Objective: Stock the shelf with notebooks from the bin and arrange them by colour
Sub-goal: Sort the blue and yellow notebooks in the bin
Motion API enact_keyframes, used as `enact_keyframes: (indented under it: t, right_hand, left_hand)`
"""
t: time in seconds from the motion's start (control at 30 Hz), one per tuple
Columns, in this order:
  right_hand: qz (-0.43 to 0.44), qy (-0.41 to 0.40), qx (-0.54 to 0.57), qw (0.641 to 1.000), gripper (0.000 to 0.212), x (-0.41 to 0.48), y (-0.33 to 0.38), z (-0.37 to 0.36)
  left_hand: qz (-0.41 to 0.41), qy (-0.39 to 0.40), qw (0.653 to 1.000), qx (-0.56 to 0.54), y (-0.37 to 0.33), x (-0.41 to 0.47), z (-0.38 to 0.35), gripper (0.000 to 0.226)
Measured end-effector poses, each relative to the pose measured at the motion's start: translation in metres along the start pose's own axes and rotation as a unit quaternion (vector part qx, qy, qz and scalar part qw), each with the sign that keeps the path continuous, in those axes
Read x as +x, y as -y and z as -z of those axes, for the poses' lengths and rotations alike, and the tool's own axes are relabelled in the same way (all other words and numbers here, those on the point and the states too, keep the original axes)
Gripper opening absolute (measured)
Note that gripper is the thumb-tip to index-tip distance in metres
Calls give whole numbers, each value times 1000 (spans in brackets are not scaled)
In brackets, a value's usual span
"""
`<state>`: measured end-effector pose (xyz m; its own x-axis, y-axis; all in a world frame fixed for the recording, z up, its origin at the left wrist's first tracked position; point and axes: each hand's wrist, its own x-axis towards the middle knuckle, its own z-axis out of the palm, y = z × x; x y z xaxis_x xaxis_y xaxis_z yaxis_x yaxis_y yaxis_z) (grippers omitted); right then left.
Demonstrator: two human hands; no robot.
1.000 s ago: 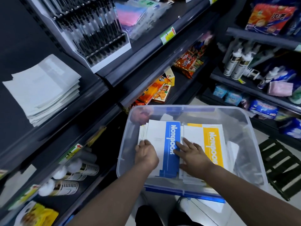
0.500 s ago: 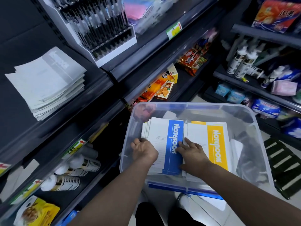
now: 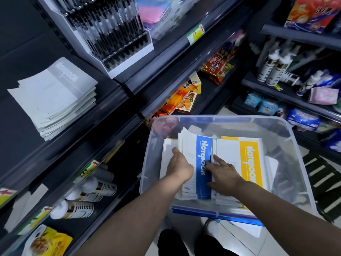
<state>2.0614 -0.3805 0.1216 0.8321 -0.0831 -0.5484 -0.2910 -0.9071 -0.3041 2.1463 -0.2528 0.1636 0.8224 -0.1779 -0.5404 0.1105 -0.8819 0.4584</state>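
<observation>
On the left, a pile of grey notebooks (image 3: 55, 100) is lying flat on the dark shelf (image 3: 16, 141), with bare shelf beside it for the next colour. To its right, the clear bin (image 3: 147, 163) is holding the remaining stock. Inside it, the left hand (image 3: 180, 167) is gripping the left edge of the blue notebooks (image 3: 203, 163), fingers curling round the bundle. The right hand (image 3: 224, 174) is lying fairly flat and spread, holding nothing, with its fingertips working into the seam between the blue bundle and the yellow notebooks (image 3: 248, 159) beside it.

To do this lift well, the right fingers probably ought to be getting fully under the blue edge, so both hands are squeezing the bundle square. The far corners are fanning, and loose covers could be slipping out on the way to the shelf. The yellow pile is best left behind.

Compared with half a second ago, the blue bundle is tipping up on its left side instead of lying flat, and a white cover underneath is now showing.
</observation>
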Motion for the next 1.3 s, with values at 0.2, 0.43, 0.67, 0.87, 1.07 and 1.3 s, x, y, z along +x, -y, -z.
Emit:
enact_keyframes:
  t: [0.2,0.43,0.67,0.87,1.07,1.3]
  right_hand:
    - [-11,-112,121,986,60,-8,7,15]
    - [18,-170,434,885,73,-14,28,57]
    - [16,-216,462,860,66,-10,34,82]
    - [63,-180,483,854,67,-10,64,91]
    - [141,-219,438,860,43,-4,120,114]
    - [251,-339,67,904,37,6,199,134]
  left_hand:
    - [-53,-40,998,-18,-2,-2,26,46]
    - [-112,-17,943,-312,-10,-6,78,58]
    - [-138,-46,952,-269,-16,-20,106,46]
    - [-140,-164,943,-252,3,-37,121,56]
    - [-140,-243,909,-309,32,-58,173,57]
    - [-107,-369,839,-385,104,-89,272,52]
